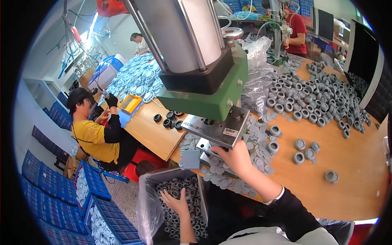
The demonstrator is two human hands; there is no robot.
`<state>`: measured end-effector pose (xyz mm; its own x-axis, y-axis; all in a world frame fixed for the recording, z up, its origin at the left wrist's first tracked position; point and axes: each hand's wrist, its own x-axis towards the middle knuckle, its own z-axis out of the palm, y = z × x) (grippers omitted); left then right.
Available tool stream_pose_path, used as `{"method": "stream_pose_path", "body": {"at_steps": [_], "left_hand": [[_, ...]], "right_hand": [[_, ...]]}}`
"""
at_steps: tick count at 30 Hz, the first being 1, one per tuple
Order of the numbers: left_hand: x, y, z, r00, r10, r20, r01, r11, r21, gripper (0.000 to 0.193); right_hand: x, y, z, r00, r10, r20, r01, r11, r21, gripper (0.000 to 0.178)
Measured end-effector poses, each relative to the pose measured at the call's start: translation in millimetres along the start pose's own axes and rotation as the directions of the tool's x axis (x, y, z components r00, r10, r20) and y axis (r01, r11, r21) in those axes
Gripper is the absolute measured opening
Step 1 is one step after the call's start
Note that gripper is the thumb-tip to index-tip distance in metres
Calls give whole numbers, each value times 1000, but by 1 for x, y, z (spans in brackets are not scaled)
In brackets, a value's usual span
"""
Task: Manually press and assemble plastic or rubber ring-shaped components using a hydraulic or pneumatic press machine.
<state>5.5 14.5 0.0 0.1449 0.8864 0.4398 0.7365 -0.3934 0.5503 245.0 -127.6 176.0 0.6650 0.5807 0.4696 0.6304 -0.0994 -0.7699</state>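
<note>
My left hand (176, 203) hovers over a grey bin (152, 178) full of grey ring-shaped plastic parts (173, 220). Its fingers are spread and nothing is in them. At the green bench press (204, 102), my right hand (236, 158) reaches under the steel plate (220, 126). The thumb lies along a small silver block (205, 145) below that plate; the other fingers are mostly hidden, so any part they hold does not show. Flat grey discs (220, 175) lie scattered around the press base, close under my right wrist. A grey-blue square block (190, 159) sits left of the base.
A large heap of grey ring parts (310, 92) covers the table's far right; several stand loose nearer (309, 154). Clear plastic bags (259, 69) lie behind the press. Black rings (167, 122) sit on the left table. A co-worker in yellow (96, 134) works beside blue crates (94, 188).
</note>
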Motion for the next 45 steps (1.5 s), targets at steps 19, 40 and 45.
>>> {"method": "stream_pose_path", "body": {"at_steps": [19, 40, 45], "left_hand": [[68, 103, 71, 736, 581, 347, -556, 811, -181, 25], [35, 231, -3, 908, 375, -187, -393, 607, -691, 41], [-6, 93, -14, 971, 173, -164, -233, 834, -500, 53]], "right_hand": [[-165, 146, -146, 939, 277, -203, -334, 605, -722, 40], [-73, 36, -68, 996, -6, -90, 17, 992, 129, 64], [-40, 4, -28, 999, -45, 30, 47, 995, -90, 46]]}}
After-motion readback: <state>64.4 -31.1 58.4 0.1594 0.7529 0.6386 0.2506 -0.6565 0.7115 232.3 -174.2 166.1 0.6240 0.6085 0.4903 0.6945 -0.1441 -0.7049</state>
